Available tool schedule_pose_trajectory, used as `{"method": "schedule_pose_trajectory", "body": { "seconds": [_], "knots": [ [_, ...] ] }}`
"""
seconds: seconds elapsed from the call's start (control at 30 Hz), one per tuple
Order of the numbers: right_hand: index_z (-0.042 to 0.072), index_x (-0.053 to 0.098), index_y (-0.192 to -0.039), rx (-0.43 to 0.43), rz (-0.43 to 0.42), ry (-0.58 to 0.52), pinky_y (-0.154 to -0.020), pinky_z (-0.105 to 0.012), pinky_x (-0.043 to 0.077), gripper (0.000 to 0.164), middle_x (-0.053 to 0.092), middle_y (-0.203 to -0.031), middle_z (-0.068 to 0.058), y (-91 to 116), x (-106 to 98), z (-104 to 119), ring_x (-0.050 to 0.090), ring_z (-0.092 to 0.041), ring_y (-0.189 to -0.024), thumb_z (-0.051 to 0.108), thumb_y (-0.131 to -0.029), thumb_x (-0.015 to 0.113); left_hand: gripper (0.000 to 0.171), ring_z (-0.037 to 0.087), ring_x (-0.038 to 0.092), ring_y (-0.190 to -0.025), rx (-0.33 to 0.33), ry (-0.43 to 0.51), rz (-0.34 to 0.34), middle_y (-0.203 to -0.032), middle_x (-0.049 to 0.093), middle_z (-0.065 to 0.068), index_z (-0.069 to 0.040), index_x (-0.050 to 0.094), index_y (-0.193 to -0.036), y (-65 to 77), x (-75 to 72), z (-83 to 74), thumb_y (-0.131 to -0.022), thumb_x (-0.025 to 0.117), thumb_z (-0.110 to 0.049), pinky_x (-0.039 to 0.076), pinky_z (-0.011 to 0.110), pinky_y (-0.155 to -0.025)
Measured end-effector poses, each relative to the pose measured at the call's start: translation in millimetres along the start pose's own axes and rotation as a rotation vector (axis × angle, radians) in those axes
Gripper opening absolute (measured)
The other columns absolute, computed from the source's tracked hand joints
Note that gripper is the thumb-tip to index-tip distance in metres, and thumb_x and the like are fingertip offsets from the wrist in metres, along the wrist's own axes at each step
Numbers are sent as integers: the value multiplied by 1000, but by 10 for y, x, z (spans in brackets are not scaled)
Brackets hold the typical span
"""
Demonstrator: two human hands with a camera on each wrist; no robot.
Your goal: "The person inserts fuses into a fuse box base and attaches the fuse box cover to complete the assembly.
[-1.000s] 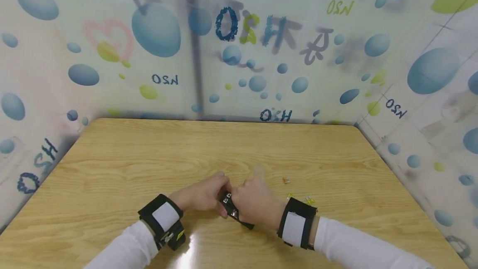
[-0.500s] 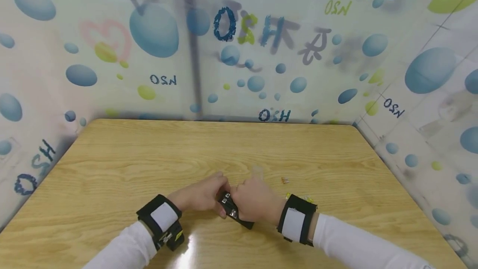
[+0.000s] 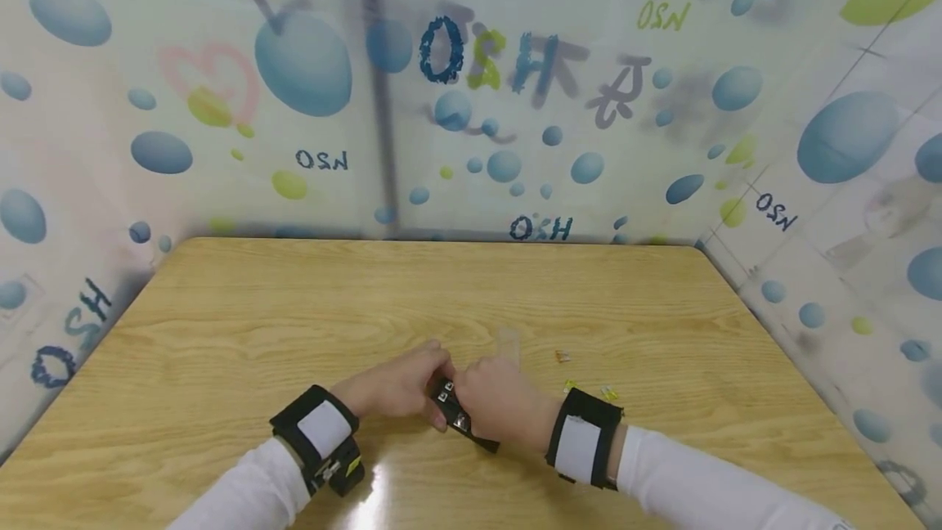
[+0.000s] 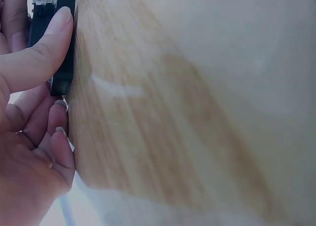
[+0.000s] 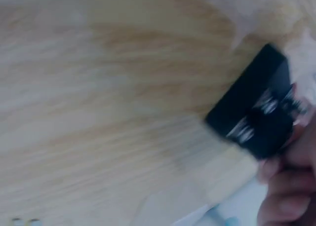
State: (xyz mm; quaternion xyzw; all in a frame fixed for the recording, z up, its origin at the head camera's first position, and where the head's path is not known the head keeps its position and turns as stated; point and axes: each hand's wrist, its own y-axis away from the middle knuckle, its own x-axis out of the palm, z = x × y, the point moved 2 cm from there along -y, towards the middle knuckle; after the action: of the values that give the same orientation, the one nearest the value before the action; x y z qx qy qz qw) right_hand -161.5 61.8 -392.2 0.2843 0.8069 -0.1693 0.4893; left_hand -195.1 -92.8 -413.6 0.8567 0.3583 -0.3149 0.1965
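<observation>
A black block with metal terminals [image 3: 450,399] is held at a slant between both hands, close over the table. My left hand [image 3: 401,383] grips its far left end. In the left wrist view the thumb [image 4: 58,28] lies along the block, near a bolt with nuts [image 4: 45,3]. My right hand [image 3: 500,399] is curled against the block's right side, its fingertips hidden in the head view. The right wrist view is blurred but shows the block's end [image 5: 249,105] with shiny metal parts beside curled fingers.
Right of the hands lie small orange pieces [image 3: 562,356] and small yellow pieces [image 3: 609,393] with clear parts. A clear flat strip [image 3: 509,343] lies just behind the right hand. The wooden table [image 3: 309,301] ends at a patterned wall [image 3: 633,154].
The top of my right hand has sunk slightly, so more of the clear strip shows behind it. The left hand and the block stay nearly in place.
</observation>
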Motion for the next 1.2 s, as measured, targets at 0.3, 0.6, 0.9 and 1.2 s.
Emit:
{"method": "schedule_pose_trajectory", "body": {
  "seconds": [0.3,0.6,0.9,1.2],
  "knots": [
    [18,63,-89,-5,95,-300,-48,-20,37,16,65,-71,6,-11,29,-170,48,-4,-56,33,-87,66,53,15,46,-89,3,-6,-10,-96,50,2,-5,62,-107,6,-4,0,-63,89,-15,41,23,-77],
    [18,60,-89,-24,179,-352,-48,-20,37,14,63,-71,6,-37,28,-227,47,-4,-55,31,-95,59,54,16,47,-92,10,5,-10,-97,51,3,-5,63,-106,15,0,-5,-61,90,-15,42,25,-81],
    [16,55,-83,30,257,-613,-54,-21,36,21,45,-64,7,-33,16,-474,41,-7,-58,22,-102,47,53,14,48,-94,14,-7,-8,-99,52,1,-8,63,-107,-12,9,18,-61,89,-16,43,27,-85],
    [14,56,-82,67,225,-587,-58,-26,39,24,49,-68,6,-16,33,-686,45,-9,-61,25,-102,50,53,14,49,-92,-2,-1,-9,-99,52,2,-8,63,-107,1,0,-7,-61,89,-15,43,25,-82]
  ]
}}
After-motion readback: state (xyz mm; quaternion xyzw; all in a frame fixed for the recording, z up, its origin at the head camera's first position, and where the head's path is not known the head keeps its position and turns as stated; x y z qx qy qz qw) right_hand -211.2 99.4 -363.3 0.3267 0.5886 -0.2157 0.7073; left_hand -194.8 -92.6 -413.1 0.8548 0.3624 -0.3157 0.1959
